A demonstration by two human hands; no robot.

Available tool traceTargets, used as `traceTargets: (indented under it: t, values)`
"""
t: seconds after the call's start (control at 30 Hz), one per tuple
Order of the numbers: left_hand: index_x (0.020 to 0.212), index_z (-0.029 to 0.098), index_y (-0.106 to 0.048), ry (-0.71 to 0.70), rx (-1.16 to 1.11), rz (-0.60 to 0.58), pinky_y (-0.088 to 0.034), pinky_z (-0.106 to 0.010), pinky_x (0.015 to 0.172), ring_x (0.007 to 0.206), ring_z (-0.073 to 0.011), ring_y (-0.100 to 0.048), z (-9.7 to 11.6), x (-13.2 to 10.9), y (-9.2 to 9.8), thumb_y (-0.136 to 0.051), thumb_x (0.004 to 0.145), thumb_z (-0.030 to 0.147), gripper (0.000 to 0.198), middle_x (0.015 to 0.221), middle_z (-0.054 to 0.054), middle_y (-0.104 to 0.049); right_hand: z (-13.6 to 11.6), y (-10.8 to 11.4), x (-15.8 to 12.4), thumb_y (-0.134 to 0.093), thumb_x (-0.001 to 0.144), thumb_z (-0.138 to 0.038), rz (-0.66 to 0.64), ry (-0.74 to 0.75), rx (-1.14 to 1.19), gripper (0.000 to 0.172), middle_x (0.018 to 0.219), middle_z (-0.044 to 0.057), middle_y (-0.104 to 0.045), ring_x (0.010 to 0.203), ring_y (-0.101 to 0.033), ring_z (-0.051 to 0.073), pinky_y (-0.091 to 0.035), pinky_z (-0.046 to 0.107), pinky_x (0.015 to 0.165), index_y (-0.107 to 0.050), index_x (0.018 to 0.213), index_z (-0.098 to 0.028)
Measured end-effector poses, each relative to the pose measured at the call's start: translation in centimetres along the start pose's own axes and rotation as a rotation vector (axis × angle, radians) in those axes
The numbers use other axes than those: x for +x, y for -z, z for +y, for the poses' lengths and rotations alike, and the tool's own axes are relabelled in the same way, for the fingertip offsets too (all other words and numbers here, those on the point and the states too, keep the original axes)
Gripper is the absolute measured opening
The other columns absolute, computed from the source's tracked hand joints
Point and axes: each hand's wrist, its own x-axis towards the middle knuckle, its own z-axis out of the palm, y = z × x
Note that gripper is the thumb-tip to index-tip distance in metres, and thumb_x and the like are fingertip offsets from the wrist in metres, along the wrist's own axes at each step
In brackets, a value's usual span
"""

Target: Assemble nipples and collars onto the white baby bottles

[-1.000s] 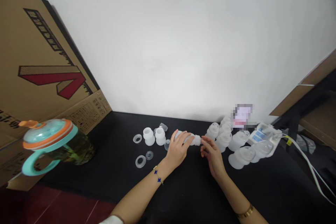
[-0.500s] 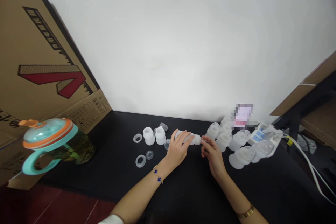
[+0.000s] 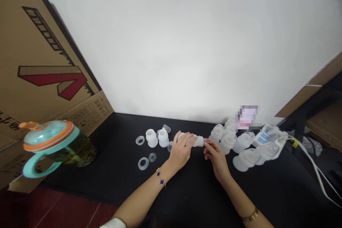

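My left hand (image 3: pixel 181 148) is wrapped over a small white baby bottle (image 3: pixel 197 141) that is tipped on its side, neck toward the right. At the neck's open end, the bent fingertips of my right hand (image 3: pixel 215 155) come together; whatever sits between them is too small to make out. Two open white bottles, a nearer one (image 3: pixel 163 138) and a farther one (image 3: pixel 151 138), stand left of my left hand. Around them lie pale rings, one at the back (image 3: pixel 140 140) and one in front (image 3: pixel 143 163), a clear teat (image 3: pixel 152 157) and a clear cap (image 3: pixel 166 128).
Several capped bottles (image 3: pixel 246 159) stand at the right, beside a white power strip (image 3: pixel 278 139) with cables. A blurred-out phone-like item (image 3: pixel 247 117) leans on the wall. A turquoise-lidded jug (image 3: pixel 74 149) and a cardboard box (image 3: pixel 48 60) occupy the left of the black table (image 3: pixel 112 181).
The fingers of my right hand have shifted very slightly at the bottle's neck. My left hand and the bottle stay in place.
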Motion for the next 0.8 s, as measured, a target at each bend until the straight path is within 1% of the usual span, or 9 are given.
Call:
traceTargets:
  t: [0.17,0.4,0.67,0.8]
  values:
    - [0.128,0.024,-0.058,0.02,-0.024,-0.008,-0.036,-0.047,0.112,0.118,-0.0208,-0.06,0.09,0.1,0.14,-0.044,0.089,0.003,0.046,0.124,-0.007,-0.068,0.14,0.02,0.0,-0.084,0.07,-0.046,0.011,0.022,-0.031,0.038,0.066,-0.001,-0.06,0.058,-0.052,0.012,-0.04,0.022,0.045,-0.074,0.097,-0.021]
    - [0.128,0.023,-0.058,0.02,-0.05,0.012,-0.037,-0.045,0.109,0.116,-0.0201,-0.061,0.26,0.18,0.22,-0.045,0.092,0.005,0.042,0.123,-0.007,-0.068,0.14,0.0,-0.15,-0.082,0.072,-0.048,0.012,0.063,-0.052,0.036,0.067,-0.001,-0.059,0.059,-0.051,0.013,-0.041,0.022,0.045,-0.072,0.092,-0.02]
    - [0.129,0.024,-0.057,0.013,-0.072,0.009,-0.038,-0.045,0.106,0.115,-0.0206,-0.062,0.32,0.05,0.38,-0.046,0.09,0.002,0.045,0.123,-0.007,-0.068,0.12,-0.05,-0.24,-0.079,0.076,-0.049,-0.008,0.043,-0.051,0.034,0.065,-0.001,-0.056,0.058,-0.049,0.012,-0.041,0.022,0.045,-0.069,0.084,-0.018]
    - [0.128,0.024,-0.057,0.044,-0.104,0.001,-0.04,-0.045,0.104,0.111,-0.0214,-0.063,0.32,0.06,0.24,-0.048,0.091,0.006,0.042,0.12,-0.007,-0.068,-0.09,0.05,-0.01,-0.078,0.076,-0.05,-0.029,0.036,-0.059,0.035,0.066,-0.001,-0.056,0.058,-0.05,0.013,-0.041,0.02,0.045,-0.068,0.088,-0.018]
